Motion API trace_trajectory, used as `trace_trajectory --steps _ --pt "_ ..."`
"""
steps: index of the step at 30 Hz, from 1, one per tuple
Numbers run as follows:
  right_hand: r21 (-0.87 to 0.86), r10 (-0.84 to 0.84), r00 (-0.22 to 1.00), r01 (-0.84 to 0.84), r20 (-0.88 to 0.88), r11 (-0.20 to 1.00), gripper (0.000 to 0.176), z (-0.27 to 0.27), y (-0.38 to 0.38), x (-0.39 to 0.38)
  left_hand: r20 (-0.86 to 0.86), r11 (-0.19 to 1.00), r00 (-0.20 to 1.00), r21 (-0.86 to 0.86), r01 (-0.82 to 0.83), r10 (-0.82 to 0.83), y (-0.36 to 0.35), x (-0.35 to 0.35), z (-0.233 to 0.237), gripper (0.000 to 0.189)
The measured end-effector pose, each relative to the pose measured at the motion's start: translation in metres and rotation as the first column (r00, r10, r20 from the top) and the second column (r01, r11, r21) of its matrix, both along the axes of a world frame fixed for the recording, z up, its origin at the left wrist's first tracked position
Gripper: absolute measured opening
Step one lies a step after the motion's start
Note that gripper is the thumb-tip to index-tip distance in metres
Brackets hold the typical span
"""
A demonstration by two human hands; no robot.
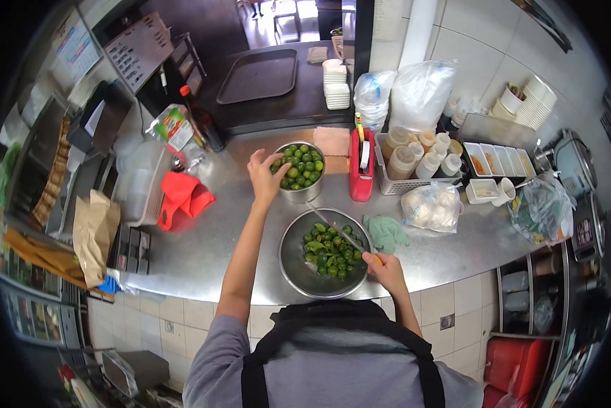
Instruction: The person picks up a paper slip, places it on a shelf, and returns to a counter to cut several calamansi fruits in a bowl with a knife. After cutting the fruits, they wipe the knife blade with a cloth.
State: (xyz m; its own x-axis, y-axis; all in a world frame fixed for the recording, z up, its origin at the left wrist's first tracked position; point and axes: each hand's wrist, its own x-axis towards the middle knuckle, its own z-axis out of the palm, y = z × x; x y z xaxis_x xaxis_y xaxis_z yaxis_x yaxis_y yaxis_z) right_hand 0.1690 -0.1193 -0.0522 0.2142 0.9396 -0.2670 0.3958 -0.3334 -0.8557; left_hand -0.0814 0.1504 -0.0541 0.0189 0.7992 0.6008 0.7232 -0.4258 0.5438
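My left hand [267, 178] is at the left rim of a metal pot [301, 196] filled with small green limes [304, 167]. Its thumb and forefinger are apart over the limes, and I see nothing clearly held. A knife [338, 228] with an orange handle is in my right hand [385, 272], fingers closed around the grip. The blade slants up and left across a wide steel bowl [293, 273], its tip near the pot's base. Inside the bowl lie more small limes [332, 251], some with leaves and stems.
A green cloth [385, 233] lies right of the bowl. Behind are a red tape dispenser [362, 166], a basket of sauce bottles [414, 185] and a bag of white pieces [430, 207]. At left sit a red cloth [183, 198], a dark bottle [203, 121] and a paper bag [94, 234].
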Motion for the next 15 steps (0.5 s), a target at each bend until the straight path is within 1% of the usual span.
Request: trace_trajectory --steps 1,2,3,4,5,6,7,8,9,10,13,15 --pt "-0.002 -0.026 0.992 0.026 0.126 1.000 0.065 0.004 -0.003 -0.004 -0.002 1.000 1.000 -0.001 0.007 -0.007 0.000 -0.010 0.002 0.033" --pt "-0.005 -0.050 0.967 0.052 0.251 0.999 0.067 0.011 -0.008 -0.009 0.113 0.999 0.992 -0.020 0.051 -0.048 -0.002 -0.020 0.003 0.039" --pt "-0.008 -0.070 0.926 0.079 0.372 0.997 0.069 0.017 -0.012 -0.013 0.097 0.997 0.993 -0.029 0.065 -0.062 -0.001 -0.036 -0.008 0.046" --pt "0.001 -0.078 0.887 0.086 0.454 0.996 0.071 0.019 -0.016 -0.016 0.080 0.996 0.994 -0.039 0.079 -0.076 -0.005 -0.046 -0.014 0.054" --pt "0.010 -0.085 0.842 0.094 0.533 0.996 0.073 0.021 -0.020 -0.018 0.300 0.922 0.949 -0.335 0.194 -0.091 -0.009 -0.049 -0.021 0.058" --pt "0.018 -0.091 0.791 0.101 0.606 0.995 0.075 0.022 -0.023 -0.020 0.493 0.746 0.869 -0.568 0.349 -0.031 -0.017 -0.053 -0.019 0.062" --pt "0.031 -0.099 0.772 0.103 0.627 0.994 0.077 0.025 -0.026 -0.022 0.631 0.492 0.770 -0.703 0.514 0.096 -0.020 -0.055 -0.019 0.067" --pt "0.012 -0.097 0.755 0.117 0.649 0.993 0.077 0.024 -0.028 -0.023 0.745 0.381 0.650 -0.650 0.658 0.148 -0.018 -0.054 -0.022 0.068" --pt "-0.006 -0.093 0.736 0.130 0.671 0.991 0.077 0.023 -0.030 -0.024 0.828 0.273 0.516 -0.560 0.782 0.221 -0.017 -0.048 -0.024 0.070" --pt "-0.023 -0.088 0.716 0.144 0.693 0.989 0.078 0.023 -0.032 -0.027 0.874 0.171 0.373 -0.437 0.883 0.310 -0.017 -0.041 -0.026 0.072" --pt "-0.043 -0.108 0.713 0.190 0.693 0.981 0.078 0.026 -0.037 -0.037 0.856 0.186 0.268 -0.380 0.906 0.443 -0.018 -0.017 -0.021 0.069" --pt "-0.065 -0.115 0.733 0.213 0.671 0.975 0.078 0.027 -0.040 -0.043 0.856 0.202 0.176 -0.306 0.930 0.487 -0.014 -0.012 -0.025 0.070"
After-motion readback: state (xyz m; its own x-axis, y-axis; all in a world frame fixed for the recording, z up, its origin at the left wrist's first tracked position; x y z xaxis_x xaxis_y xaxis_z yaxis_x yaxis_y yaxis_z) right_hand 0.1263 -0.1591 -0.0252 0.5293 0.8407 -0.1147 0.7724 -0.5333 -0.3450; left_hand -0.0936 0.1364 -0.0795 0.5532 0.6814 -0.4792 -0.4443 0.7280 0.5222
